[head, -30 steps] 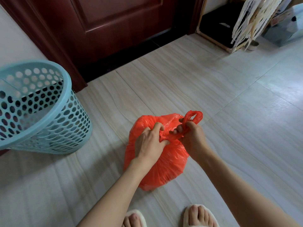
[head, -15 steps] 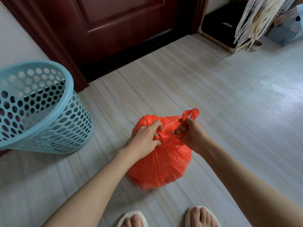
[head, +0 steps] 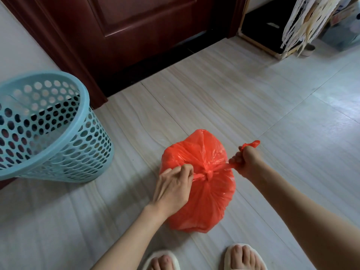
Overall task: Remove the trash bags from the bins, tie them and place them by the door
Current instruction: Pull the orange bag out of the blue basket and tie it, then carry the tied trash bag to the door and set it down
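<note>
- The orange trash bag (head: pixel 200 184) was out of the bin and sat on the tiled floor (head: pixel 253 106), just in front of the person's slippered feet (head: pixel 244 257).
- The blue perforated bin (head: pixel 48 129) stood tilted off to the left, well apart from the bag, with no liner showing inside.
- A knot (head: pixel 208 174) sat cinched at the top of the bag, so by my reading the tying step was nearly done: this looked like the tightening pull.
- What was left, as I judged it: finish the knot and set the bag by the dark red door (head: pixel 148 30), which was near already.
- The left hand (head: pixel 172 189) was knuckles-up at the bag's left side, fingers curled and pinching one twisted handle strand close to the knot.
- The right hand (head: pixel 246 159) was fisted round the other strand, pulled taut out to the right, its tail poking out past the fist.
- Both forearms reached in from the bottom, spread apart.
</note>
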The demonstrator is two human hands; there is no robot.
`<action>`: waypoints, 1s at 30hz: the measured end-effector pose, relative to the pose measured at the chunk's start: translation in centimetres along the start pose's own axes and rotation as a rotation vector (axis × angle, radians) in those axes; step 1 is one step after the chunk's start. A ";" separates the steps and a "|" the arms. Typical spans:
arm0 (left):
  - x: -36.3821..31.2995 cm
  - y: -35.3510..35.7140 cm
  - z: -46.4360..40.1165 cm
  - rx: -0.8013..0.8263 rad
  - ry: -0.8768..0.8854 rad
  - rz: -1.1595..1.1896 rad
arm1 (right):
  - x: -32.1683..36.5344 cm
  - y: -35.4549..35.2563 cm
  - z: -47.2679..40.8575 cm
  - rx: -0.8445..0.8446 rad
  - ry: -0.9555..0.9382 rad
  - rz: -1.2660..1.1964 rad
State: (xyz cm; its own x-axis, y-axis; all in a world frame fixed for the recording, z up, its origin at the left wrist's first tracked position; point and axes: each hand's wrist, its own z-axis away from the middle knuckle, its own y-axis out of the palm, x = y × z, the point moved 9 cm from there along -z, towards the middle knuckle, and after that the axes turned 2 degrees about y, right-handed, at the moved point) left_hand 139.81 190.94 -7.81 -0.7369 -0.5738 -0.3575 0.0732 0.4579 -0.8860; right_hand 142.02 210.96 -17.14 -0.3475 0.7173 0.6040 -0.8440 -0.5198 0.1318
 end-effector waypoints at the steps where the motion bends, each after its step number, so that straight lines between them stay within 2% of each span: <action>1: 0.0 -0.1 0.6 -0.046 0.050 -0.060 | -0.2 -0.4 -0.5 -0.003 0.023 -0.003; 4: 0.0 -0.7 1.0 -0.198 0.196 -0.159 | -0.5 -1.0 -1.5 0.013 0.050 0.004; 6: 0.4 -0.4 0.7 -0.248 0.228 -0.201 | -0.7 -0.4 -2.2 0.042 0.047 0.024; 8: 1.6 1.1 0.8 -0.231 0.217 -0.217 | -1.5 0.2 -3.0 0.058 0.058 0.033; 10: 3.0 2.8 1.4 -0.139 0.197 -0.244 | -2.4 0.9 -3.1 0.108 0.084 0.045; 12: 4.9 4.3 1.7 0.043 0.106 -0.230 | -3.3 1.5 -2.0 0.192 0.151 0.021; 13: 6.2 4.7 1.9 0.135 -0.006 -0.191 | -3.7 1.6 -1.2 0.223 0.180 0.004; 16: 7.1 3.7 1.1 0.366 -0.396 0.176 | -2.9 0.6 2.2 0.213 0.218 0.031; 18: 5.0 2.0 -0.1 0.483 -0.586 0.349 | -1.4 -0.2 5.4 0.183 0.237 0.094; 22: -0.6 -4.5 -4.5 0.510 -0.688 0.185 | 3.6 -0.3 13.1 0.128 0.247 0.192; 26: -8.8 -12.0 -10.9 0.711 -0.617 0.066 | 12.1 -2.2 20.2 0.063 0.215 0.291; 30: -19.0 -20.9 -19.9 0.743 -0.466 -0.025 | 24.8 -6.5 28.1 -0.014 0.090 0.361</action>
State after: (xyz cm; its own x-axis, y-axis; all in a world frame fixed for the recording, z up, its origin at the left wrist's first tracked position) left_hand 138.89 205.77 23.37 -0.4063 -0.8711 -0.2758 0.5994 -0.0263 -0.8000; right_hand 150.36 219.03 19.07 -0.6579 0.5274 0.5376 -0.6660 -0.7407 -0.0882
